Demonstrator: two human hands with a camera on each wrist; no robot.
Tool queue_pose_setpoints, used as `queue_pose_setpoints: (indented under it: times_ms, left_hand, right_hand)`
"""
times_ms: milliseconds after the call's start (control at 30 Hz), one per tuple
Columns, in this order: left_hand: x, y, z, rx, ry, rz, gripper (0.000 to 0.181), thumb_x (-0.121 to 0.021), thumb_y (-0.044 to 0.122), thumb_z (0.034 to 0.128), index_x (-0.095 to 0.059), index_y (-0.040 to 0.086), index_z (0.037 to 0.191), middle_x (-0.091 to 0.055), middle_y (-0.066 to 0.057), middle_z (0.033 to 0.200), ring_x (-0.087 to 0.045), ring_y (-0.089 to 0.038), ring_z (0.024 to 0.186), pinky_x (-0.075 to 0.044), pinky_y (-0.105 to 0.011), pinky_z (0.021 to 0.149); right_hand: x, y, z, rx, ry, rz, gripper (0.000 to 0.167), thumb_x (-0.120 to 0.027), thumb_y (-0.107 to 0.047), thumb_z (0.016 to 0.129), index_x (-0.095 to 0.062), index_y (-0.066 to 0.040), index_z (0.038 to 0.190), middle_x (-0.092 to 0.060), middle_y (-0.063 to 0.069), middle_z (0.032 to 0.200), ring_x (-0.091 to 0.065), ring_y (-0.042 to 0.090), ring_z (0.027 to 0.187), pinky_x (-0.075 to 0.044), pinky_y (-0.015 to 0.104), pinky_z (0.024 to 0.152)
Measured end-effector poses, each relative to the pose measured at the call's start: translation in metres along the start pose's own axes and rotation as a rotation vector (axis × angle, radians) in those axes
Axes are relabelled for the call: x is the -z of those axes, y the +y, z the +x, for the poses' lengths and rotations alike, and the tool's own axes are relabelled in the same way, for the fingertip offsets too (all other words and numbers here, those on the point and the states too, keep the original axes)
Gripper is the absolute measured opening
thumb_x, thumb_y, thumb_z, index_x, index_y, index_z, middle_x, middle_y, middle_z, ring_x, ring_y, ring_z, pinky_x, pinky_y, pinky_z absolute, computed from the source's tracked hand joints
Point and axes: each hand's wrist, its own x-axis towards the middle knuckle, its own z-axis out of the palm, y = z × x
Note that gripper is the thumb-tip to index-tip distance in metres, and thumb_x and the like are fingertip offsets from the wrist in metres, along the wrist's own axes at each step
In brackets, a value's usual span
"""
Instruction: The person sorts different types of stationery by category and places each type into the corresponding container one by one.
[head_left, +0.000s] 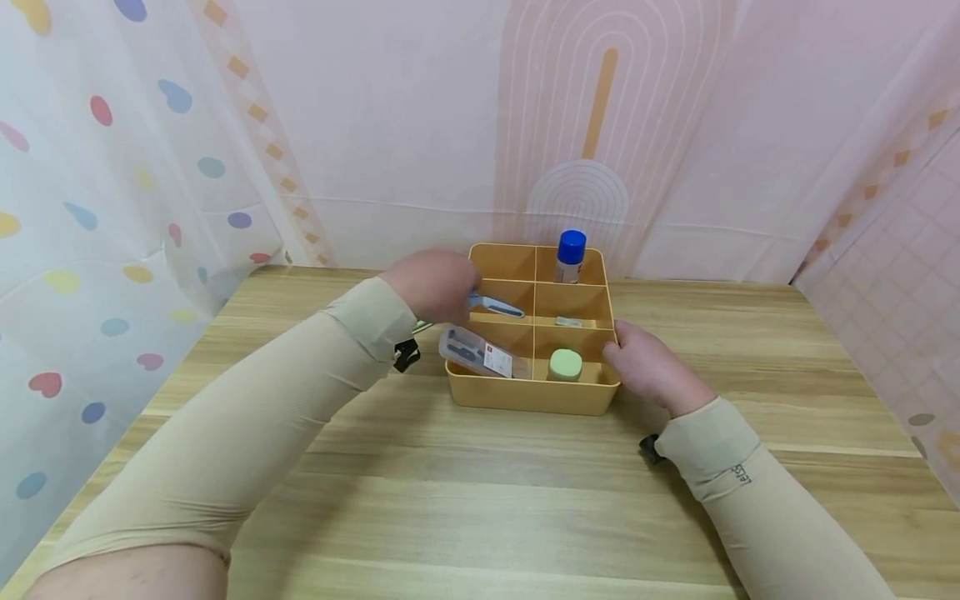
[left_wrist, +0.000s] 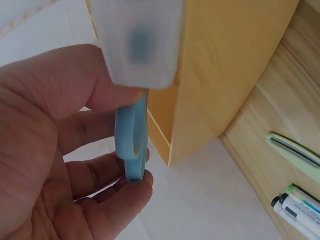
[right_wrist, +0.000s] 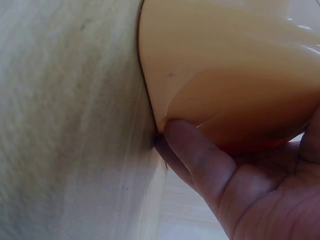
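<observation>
A yellow divided organizer box (head_left: 534, 395) stands on the table. My left hand (head_left: 435, 286) is over its left side and pinches a pair of blue-handled scissors (head_left: 497, 307), which point right above the middle-left compartment. In the left wrist view the scissors' handle loops (left_wrist: 131, 135) sit between thumb and fingers. My right hand (head_left: 651, 367) grips the box's right wall, its fingers (right_wrist: 200, 155) against the outside low down. A clear plastic case (head_left: 480, 353) with dark contents leans in the front-left compartment. Beside it, front right, is a pale green lidded item (head_left: 565, 365).
A blue-capped bottle (head_left: 572, 254) stands in the back-right compartment, and a small pale item (head_left: 569, 322) lies in the middle-right one. Left of the box, a green cutter-like tool (left_wrist: 295, 154) and white markers (left_wrist: 300, 212) lie on the table. A patterned curtain (head_left: 390, 125) hangs behind.
</observation>
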Motion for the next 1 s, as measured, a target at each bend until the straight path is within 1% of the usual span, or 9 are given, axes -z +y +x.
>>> queue_pose_setpoints:
  times_ms: [200,300,467,567,733,900,1000]
  left_hand:
    - [-0.004,0.002,0.006,0.028,-0.045,-0.013,0.013,-0.073,0.01,0.0853,-0.073,0.009,0.098,-0.071,-0.004,0.096,-0.06,-0.023,0.082,-0.056,-0.038,0.079]
    - [-0.006,0.001,0.008,0.031,-0.057,-0.013,0.012,-0.073,0.01,0.086,-0.073,0.01,0.098,-0.071,-0.004,0.096,-0.061,-0.022,0.082,-0.056,-0.038,0.078]
    - [-0.008,0.002,0.01,0.022,-0.071,-0.002,0.01,-0.073,0.01,0.0864,-0.072,0.011,0.097,-0.068,-0.003,0.091,-0.058,-0.021,0.079,-0.051,-0.035,0.072]
    - [-0.009,0.003,0.01,0.021,-0.084,-0.012,0.009,-0.072,0.01,0.0868,-0.071,0.011,0.096,-0.066,-0.002,0.088,-0.056,-0.02,0.076,-0.047,-0.033,0.068]
    - [-0.009,0.003,0.012,0.015,-0.09,-0.034,0.009,-0.074,0.01,0.0872,-0.071,0.01,0.096,-0.066,-0.002,0.087,-0.055,-0.02,0.076,-0.046,-0.032,0.068]
    - [-0.01,0.001,0.013,-0.001,-0.091,-0.028,0.006,-0.073,0.012,0.0889,-0.071,0.01,0.094,-0.067,-0.003,0.087,-0.056,-0.02,0.076,-0.047,-0.033,0.069]
    - [-0.011,0.002,0.013,-0.012,-0.098,-0.029,0.007,-0.072,0.012,0.0899,-0.072,0.01,0.096,-0.067,-0.003,0.09,-0.057,-0.02,0.077,-0.049,-0.033,0.071]
  right_hand:
    - [-0.001,0.0,0.001,0.004,-0.007,0.009,0.056,-0.033,-0.02,0.108,-0.038,-0.001,0.16,-0.046,0.024,0.16,-0.047,0.039,0.145,-0.035,0.062,0.122]
    - [-0.001,0.0,0.001,0.004,-0.002,-0.001,0.056,-0.033,-0.02,0.108,-0.037,-0.002,0.161,-0.047,0.025,0.16,-0.047,0.04,0.145,-0.035,0.061,0.122]
    - [-0.001,0.001,0.001,0.002,0.003,-0.007,0.057,-0.033,-0.02,0.107,-0.038,-0.001,0.16,-0.048,0.025,0.159,-0.048,0.04,0.144,-0.036,0.062,0.122]
    - [-0.001,0.001,0.002,0.002,0.005,-0.007,0.057,-0.033,-0.02,0.107,-0.038,-0.001,0.16,-0.048,0.025,0.159,-0.048,0.041,0.144,-0.037,0.062,0.121]
    - [-0.001,0.001,0.002,-0.004,0.004,-0.009,0.057,-0.033,-0.021,0.107,-0.038,-0.001,0.16,-0.047,0.026,0.159,-0.048,0.041,0.144,-0.036,0.062,0.122]
    - [-0.001,0.001,0.001,-0.009,0.004,-0.002,0.057,-0.033,-0.021,0.107,-0.037,-0.001,0.16,-0.047,0.026,0.16,-0.048,0.041,0.144,-0.036,0.062,0.122]
    - [-0.001,0.001,0.001,-0.008,0.005,-0.001,0.057,-0.033,-0.02,0.107,-0.036,-0.001,0.161,-0.046,0.026,0.16,-0.047,0.041,0.144,-0.036,0.061,0.122]
